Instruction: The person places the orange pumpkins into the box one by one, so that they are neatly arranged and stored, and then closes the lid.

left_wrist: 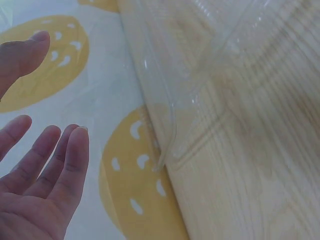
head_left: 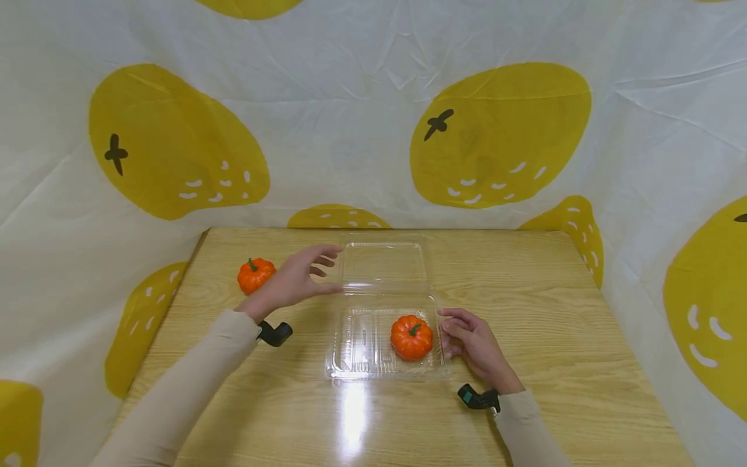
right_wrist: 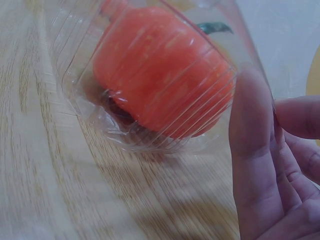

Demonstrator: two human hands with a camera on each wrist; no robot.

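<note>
A clear plastic clamshell container (head_left: 341, 340) lies unfolded on the table, its lid (head_left: 382, 263) hinged toward the back. An orange toy pumpkin (head_left: 412, 337) with a green stem sits in the right half of its base; the right wrist view shows this pumpkin (right_wrist: 160, 70) through the ribbed wall. My right hand (head_left: 474, 344) pinches the base's right rim, thumb at the edge and a finger (right_wrist: 252, 145) along the wall. At the lid's left side, my left hand (head_left: 300, 279) is spread with thumb and fingers apart, nothing between them.
A second orange pumpkin (head_left: 254, 276) stands at the back left of the wooden table (head_left: 525, 279), beside my left wrist. White cloth (head_left: 344, 130) with yellow fruit prints hangs behind the table and along both sides.
</note>
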